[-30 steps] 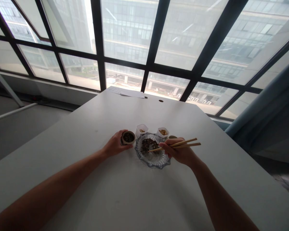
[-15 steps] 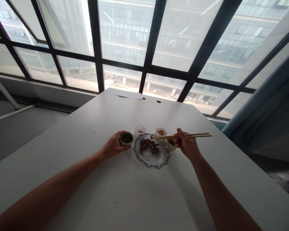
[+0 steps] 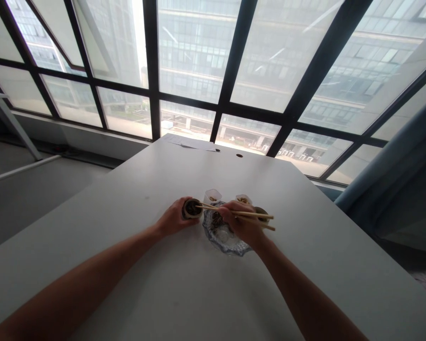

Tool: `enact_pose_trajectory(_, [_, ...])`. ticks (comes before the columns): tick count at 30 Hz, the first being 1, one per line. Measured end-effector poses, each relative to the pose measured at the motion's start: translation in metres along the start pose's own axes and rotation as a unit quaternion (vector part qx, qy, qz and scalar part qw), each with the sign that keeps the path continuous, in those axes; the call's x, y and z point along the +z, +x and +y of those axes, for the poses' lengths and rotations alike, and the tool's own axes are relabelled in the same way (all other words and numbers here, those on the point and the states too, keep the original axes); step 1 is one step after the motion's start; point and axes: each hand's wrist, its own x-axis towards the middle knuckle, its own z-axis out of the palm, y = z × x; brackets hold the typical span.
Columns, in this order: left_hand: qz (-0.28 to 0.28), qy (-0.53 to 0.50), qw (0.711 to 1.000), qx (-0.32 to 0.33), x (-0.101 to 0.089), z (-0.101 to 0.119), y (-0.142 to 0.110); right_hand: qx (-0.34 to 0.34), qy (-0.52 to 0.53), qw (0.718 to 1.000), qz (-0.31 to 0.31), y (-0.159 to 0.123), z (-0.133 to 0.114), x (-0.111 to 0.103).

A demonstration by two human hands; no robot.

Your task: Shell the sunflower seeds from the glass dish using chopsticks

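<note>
My left hand point(image 3: 173, 218) is wrapped round a small round cup point(image 3: 192, 208) with dark contents, standing on the table. In my right hand point(image 3: 243, 222) is a pair of chopsticks point(image 3: 253, 215), their tips at the mouth of that cup; whether they grip anything is too small to tell. Below my right hand lies a scalloped clear glass plate point(image 3: 230, 248), with dark strips of something point(image 3: 217, 219) on its left part. The hand hides much of the plate's right side. Another round cup point(image 3: 261, 213) stands to the right, partly behind the chopsticks.
Behind the plate are two small clear plastic tubs, the left tub point(image 3: 212, 195) and the right tub point(image 3: 243, 199), holding brownish bits. Papers point(image 3: 193, 143) lie at the far edge of the white table point(image 3: 184, 284). A blue curtain point(image 3: 394, 151) hangs at the right.
My right hand moved the chopsticks from the plate across to the right cup, then left to the cup in my left hand. My left hand has kept its hold.
</note>
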Motion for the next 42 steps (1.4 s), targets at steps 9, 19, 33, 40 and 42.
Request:
enact_pose_trajectory(9, [-0.005, -0.012, 1.0, -0.019, 0.0, -0.001, 0.0, 0.107, 0.03, 0.992, -0.063, -0.017, 0.035, -0.036])
enact_pose_trajectory(19, [-0.006, -0.003, 1.0, -0.018, -0.002, 0.001, 0.0, 0.176, 0.061, 0.982, -0.018, -0.019, 0.039, -0.043])
enact_pose_trajectory(33, [-0.012, 0.0, 1.0, -0.02, -0.002, -0.001, 0.001, 0.174, 0.054, 0.983, -0.009, -0.02, 0.04, -0.023])
enact_pose_trajectory(40, [-0.003, -0.007, 1.0, -0.013, -0.001, -0.002, 0.001, 0.182, 0.061, 0.981, 0.013, -0.022, 0.047, -0.02])
enact_pose_trajectory(42, [-0.002, -0.006, 1.0, -0.014, -0.001, -0.003, 0.0, 0.191, 0.069, 0.979, 0.023, -0.022, 0.048, -0.019])
